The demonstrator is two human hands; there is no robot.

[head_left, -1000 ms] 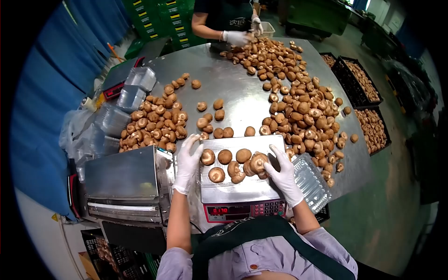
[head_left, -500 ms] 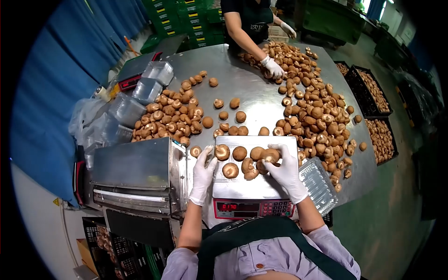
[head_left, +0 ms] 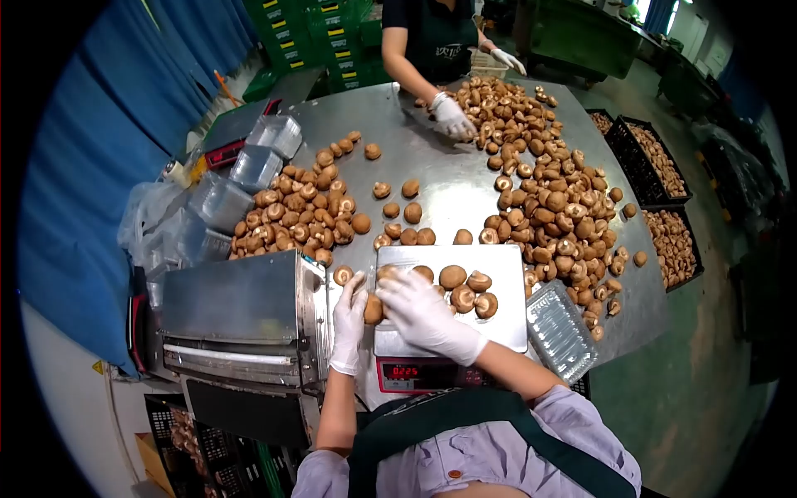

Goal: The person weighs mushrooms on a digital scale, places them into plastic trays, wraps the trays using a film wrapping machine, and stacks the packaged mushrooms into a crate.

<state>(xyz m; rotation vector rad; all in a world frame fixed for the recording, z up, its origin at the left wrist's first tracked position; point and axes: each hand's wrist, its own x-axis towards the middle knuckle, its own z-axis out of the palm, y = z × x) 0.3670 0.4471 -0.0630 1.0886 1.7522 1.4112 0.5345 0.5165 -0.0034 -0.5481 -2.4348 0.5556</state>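
Note:
Brown shiitake mushrooms (head_left: 452, 276) lie on the silver plate of a digital scale (head_left: 498, 336), whose red display reads about 0225. My left hand (head_left: 348, 319), white-gloved, is at the plate's left edge with its fingers closed on a mushroom (head_left: 374, 310). My right hand (head_left: 427, 315), also gloved, reaches across the plate to the left. Its fingers curl down over a blurred mushroom (head_left: 386, 272) and partly hide those beneath. Another mushroom (head_left: 343, 275) sits just beyond my left fingertips.
A large mushroom pile (head_left: 564, 207) covers the right side, a smaller one (head_left: 290, 216) the left. A clear plastic tray (head_left: 561, 332) leans by the scale. A metal machine (head_left: 232, 303) stands left, stacked trays (head_left: 220, 202) behind it. Across the table, a co-worker's gloved hand (head_left: 452, 116) touches mushrooms.
My right hand has moved left across the plate, leaving the mushrooms on the right side. A mushroom is now in my left hand. The display went from about 0170 to 0225.

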